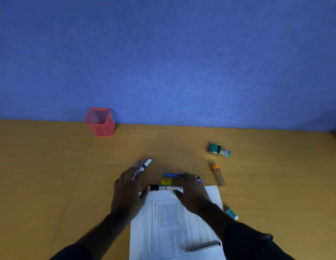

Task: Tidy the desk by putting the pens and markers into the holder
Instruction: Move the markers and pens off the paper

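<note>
The red mesh holder (99, 122) stands at the back left of the desk, against the blue wall. My left hand (127, 190) grips a white and blue marker (147, 163) and a blue pen (138, 163), whose ends stick out past the fingers. My right hand (192, 193) lies spread over the right end of a black-capped white marker (159, 188) at the top edge of the paper, with the thumb touching it. A blue pen (170, 174) and a black pen (196, 177) lie under its fingertips. A grey pen (202, 247) lies on the paper near me.
A printed sheet of paper (163, 231) lies in front of me. On the wooden desk (51, 175) are a small yellow block (165, 182), an orange-capped tube (218, 175), a teal correction-tape roller (218, 150) and a teal eraser (232, 213).
</note>
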The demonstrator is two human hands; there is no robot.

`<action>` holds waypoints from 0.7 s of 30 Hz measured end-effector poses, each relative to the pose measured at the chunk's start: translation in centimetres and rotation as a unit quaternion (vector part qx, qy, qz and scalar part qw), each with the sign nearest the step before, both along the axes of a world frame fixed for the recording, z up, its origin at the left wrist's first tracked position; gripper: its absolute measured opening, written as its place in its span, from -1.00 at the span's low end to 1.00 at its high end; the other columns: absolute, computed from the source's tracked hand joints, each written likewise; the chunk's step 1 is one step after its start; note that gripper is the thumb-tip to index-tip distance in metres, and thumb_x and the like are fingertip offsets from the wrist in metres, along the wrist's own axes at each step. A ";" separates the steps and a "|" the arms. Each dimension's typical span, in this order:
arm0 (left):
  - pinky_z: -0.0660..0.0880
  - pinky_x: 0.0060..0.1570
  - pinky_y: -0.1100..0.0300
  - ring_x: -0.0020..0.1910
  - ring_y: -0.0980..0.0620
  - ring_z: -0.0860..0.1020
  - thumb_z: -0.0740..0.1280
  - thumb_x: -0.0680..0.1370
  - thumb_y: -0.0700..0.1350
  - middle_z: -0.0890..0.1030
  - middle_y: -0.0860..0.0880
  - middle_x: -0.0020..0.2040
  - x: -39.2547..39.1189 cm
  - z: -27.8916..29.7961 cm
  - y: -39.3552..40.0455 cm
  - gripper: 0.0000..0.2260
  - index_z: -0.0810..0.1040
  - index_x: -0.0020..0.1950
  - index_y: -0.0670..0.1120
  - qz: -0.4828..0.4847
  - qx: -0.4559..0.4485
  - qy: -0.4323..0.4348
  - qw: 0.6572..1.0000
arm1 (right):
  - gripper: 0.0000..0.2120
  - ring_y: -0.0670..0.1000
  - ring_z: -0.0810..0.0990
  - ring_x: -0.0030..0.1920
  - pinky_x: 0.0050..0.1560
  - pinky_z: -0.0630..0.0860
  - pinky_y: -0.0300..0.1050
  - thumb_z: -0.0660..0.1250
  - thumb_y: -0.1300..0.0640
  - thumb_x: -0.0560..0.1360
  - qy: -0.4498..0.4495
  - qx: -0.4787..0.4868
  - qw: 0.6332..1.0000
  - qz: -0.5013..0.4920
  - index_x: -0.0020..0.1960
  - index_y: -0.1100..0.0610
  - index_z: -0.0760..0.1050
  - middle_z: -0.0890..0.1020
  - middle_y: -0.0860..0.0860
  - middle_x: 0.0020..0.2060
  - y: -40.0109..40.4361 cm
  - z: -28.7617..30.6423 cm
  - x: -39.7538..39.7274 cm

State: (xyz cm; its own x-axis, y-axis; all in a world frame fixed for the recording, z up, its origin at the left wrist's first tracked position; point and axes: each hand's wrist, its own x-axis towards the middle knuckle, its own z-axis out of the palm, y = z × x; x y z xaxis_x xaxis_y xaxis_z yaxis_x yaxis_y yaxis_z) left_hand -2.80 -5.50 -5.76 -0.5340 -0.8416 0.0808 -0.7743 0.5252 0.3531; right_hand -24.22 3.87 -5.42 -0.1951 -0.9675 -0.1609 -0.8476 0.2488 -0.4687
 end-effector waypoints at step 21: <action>0.47 0.20 -0.06 0.31 -0.12 0.50 0.41 0.50 0.03 0.53 -0.07 0.32 0.5 -1.0 -4.6 -0.58 0.53 0.33 -0.04 -0.018 -0.003 -0.092 0.996 | -0.60 0.12 0.46 0.23 0.22 0.44 0.07 0.36 0.13 0.44 0.072 -0.072 0.977 -0.185 0.28 0.04 0.48 0.53 0.04 0.20 -3.0 0.4 -3.5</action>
State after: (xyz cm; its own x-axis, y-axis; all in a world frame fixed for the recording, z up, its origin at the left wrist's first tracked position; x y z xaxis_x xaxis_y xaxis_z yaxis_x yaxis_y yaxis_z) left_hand -2.28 -10.09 -6.76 -0.5702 -0.8213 -0.0167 -0.8061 0.5555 0.2041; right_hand -27.74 0.87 -5.01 -0.5472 -0.8366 0.0270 -0.7711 0.4913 -0.4049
